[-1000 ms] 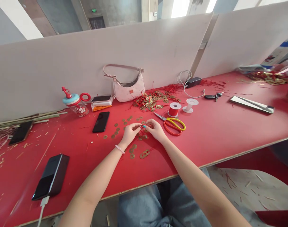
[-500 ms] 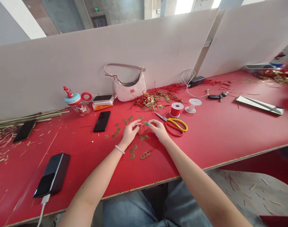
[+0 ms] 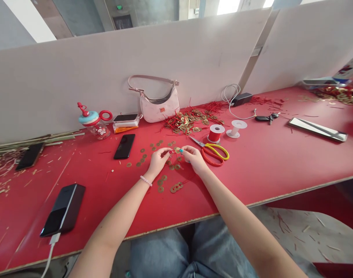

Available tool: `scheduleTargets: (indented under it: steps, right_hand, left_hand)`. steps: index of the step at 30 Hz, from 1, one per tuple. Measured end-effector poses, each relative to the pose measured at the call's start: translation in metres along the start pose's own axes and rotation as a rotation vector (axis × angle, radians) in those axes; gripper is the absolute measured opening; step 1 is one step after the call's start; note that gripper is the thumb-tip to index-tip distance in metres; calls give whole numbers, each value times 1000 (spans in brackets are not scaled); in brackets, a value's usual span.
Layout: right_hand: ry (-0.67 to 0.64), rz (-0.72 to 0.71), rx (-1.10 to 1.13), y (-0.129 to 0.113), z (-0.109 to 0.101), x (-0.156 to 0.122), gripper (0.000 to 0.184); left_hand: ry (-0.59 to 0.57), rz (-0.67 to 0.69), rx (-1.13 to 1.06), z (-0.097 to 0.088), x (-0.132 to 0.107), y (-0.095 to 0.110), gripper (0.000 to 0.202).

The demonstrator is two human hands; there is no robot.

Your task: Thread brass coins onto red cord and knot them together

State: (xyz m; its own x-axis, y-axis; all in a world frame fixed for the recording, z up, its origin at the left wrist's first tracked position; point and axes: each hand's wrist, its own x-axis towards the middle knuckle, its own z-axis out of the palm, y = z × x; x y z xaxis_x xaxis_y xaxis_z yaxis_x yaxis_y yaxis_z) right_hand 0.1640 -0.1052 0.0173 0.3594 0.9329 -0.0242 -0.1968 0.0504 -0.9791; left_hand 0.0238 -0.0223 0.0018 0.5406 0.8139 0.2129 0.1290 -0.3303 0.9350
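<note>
My left hand (image 3: pixel 159 161) pinches a thin red cord (image 3: pixel 173 153) between thumb and fingers. Close beside it, my right hand (image 3: pixel 193 157) is closed on a brass coin (image 3: pixel 177 150) with a hole in its middle. Both hands hover just over the red table. Several loose coins (image 3: pixel 143 158) lie left of my left hand, and others (image 3: pixel 174 167) lie below the fingertips. Nearer to me is a short row of coins joined with red cord (image 3: pixel 176 187). Scissors (image 3: pixel 212 151) with red and yellow handles rest to the right of my right hand.
Behind my hands lies a heap of coins with red cords (image 3: pixel 188 121), beside a pink handbag (image 3: pixel 160 105). A red thread spool (image 3: pixel 215 135) and a white spool (image 3: pixel 237 129) stand behind the scissors. Leftward are a phone (image 3: pixel 124 146), a cup (image 3: pixel 96 125) and a power bank (image 3: pixel 63 210).
Both hands keep their grip on the cord and coin with only slight finger motion. The whole view has shifted a little.
</note>
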Motion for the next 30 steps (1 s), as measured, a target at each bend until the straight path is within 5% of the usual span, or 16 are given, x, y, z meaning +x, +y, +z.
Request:
scheduleTargets:
  steps: [30]
  right_hand:
    - [-81, -14, -67, 9, -1, 7, 27]
  left_hand:
    - [-37, 57, -24, 1, 1, -4, 18]
